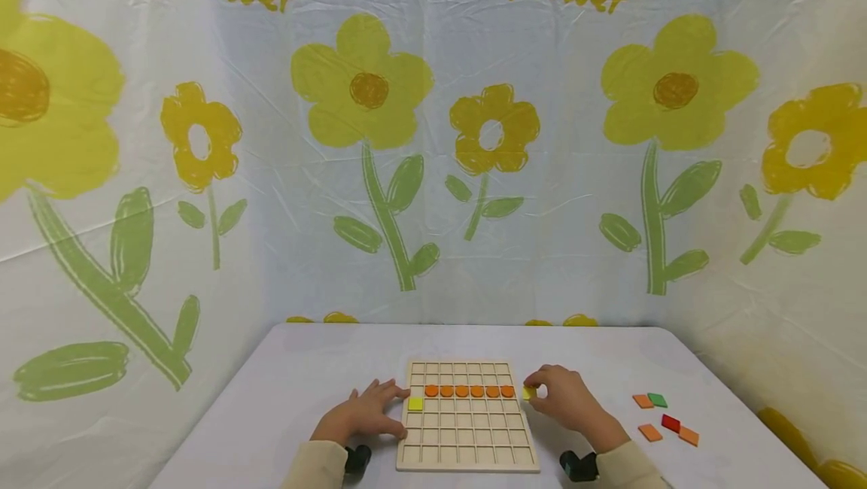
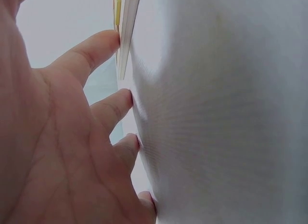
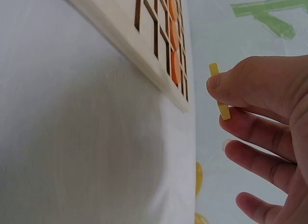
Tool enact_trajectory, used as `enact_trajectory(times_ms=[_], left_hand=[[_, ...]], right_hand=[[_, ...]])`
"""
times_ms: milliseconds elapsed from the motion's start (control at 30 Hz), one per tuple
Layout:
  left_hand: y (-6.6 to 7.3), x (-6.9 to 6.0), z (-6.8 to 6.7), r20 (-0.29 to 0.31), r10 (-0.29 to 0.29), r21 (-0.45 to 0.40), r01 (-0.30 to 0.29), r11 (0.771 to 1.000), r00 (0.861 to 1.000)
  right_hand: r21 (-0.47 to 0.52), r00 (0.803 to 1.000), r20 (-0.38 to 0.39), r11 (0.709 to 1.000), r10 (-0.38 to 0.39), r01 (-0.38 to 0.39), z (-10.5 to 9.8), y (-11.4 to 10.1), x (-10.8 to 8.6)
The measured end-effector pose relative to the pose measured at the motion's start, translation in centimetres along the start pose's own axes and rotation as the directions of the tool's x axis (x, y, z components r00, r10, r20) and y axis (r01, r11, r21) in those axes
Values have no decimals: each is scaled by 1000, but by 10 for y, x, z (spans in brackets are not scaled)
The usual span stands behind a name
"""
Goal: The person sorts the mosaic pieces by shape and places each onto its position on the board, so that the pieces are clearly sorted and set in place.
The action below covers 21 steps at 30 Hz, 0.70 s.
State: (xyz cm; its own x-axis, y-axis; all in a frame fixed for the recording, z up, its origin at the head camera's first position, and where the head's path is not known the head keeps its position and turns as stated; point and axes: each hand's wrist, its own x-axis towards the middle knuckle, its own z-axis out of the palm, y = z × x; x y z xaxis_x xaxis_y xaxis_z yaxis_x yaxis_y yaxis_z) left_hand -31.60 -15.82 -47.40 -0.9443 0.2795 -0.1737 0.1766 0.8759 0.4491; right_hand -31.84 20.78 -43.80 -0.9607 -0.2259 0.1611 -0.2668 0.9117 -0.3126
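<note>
On the table [image 1: 230, 444] before you, the grid board [image 1: 467, 438] lies between your left hand [image 1: 369, 411], which touches its left edge, and your right hand [image 1: 567, 399], which holds one tile [image 1: 529, 393] just beside its right edge. Six discs [image 1: 477, 392] sit side by side in the board's third row from the far edge, from the second column rightward, and another tile [image 1: 415, 404] sits in the leftmost column, one row nearer you. Five loose tiles [image 1: 650, 432] lie right of your right hand, and a cloth [image 1: 562, 263] hangs behind the table.

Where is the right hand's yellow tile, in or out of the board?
Out: the right hand pinches the yellow tile beside the board.
</note>
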Motion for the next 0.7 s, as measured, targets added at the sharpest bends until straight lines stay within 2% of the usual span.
enact_trajectory(times_ms=[333,700], left_hand=[[-3,4,3,3,3,-9,-3,1000,1000],[-1,1,0,0,7,-15,-7,1000,1000]], right_hand=[[36,997,0,996,-77,77,11,-20,5],[80,977,-16,973,-214,215,24,-40,7]])
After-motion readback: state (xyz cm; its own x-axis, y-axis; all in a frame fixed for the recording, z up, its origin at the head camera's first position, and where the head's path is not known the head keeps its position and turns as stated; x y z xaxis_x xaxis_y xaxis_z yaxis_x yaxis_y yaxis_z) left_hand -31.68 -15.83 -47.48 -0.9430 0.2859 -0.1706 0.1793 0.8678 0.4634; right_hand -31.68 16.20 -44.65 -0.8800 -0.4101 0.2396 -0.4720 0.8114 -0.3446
